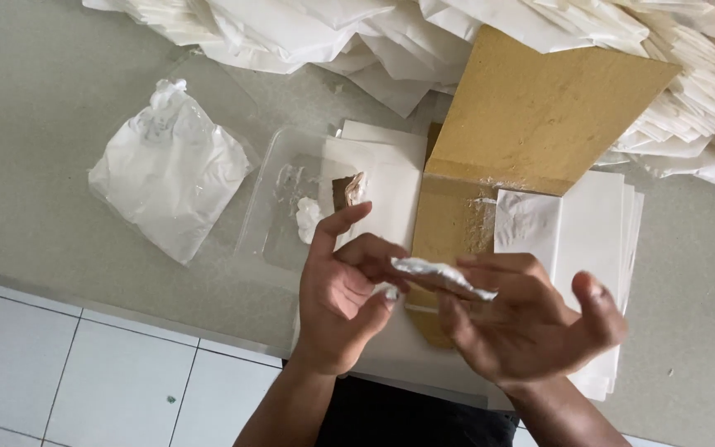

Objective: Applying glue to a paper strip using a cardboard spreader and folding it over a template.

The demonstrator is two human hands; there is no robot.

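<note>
A small crumpled white paper piece [443, 277] sits pinched between both hands, left hand [345, 294] at its 9 o'clock, right hand [527, 323] at 4, above the tabletop [26, 141], brown board [531, 116] at 12, tied plastic bag [167, 178] at 10.

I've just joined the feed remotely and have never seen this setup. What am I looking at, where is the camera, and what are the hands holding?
There is no machine: a person works with bare hands, filmed by a camera on their head looking down. The left hand and right hand hold a small folded white paper piece between them. Below lies a grey table with a brown board, a stack of white sheets, a clear plastic tray with white paste, a tied white bag, and a heap of white paper at the far edge.
</note>
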